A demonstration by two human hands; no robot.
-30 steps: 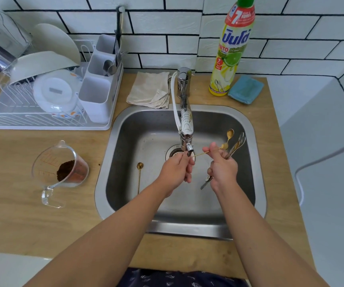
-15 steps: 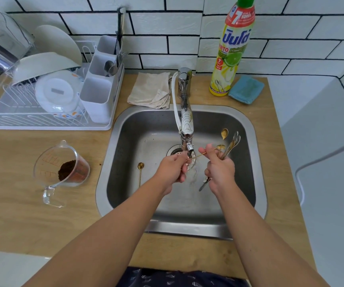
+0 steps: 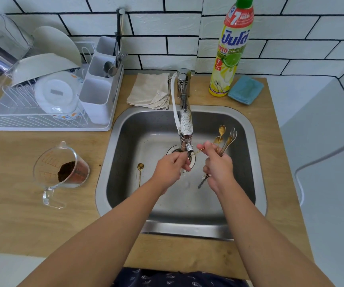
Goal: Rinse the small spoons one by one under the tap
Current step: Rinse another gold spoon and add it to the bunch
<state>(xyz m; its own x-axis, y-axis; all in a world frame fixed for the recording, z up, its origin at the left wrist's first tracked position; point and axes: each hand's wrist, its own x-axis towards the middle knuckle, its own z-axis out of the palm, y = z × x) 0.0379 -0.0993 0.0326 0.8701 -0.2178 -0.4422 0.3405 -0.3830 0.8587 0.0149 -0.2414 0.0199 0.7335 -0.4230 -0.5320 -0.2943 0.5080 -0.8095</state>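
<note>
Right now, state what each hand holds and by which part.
The right hand grips a bunch of small spoons around their handles. Both hands hold one gold spoon; the left hand hides its end.

Your forearms are bare all the way up to where they leave the bottom of the view — no sleeves, no cuffs in sight. Your left hand [image 3: 172,168] and your right hand [image 3: 218,168] are bare too, with no gloves, and your wrists carry no watch or band. Low at the bottom edge, between your arms, a strip of your clothing [image 3: 179,277] shows — dark navy fabric scattered with a small pale print, too small to tell what the shapes are.
</note>
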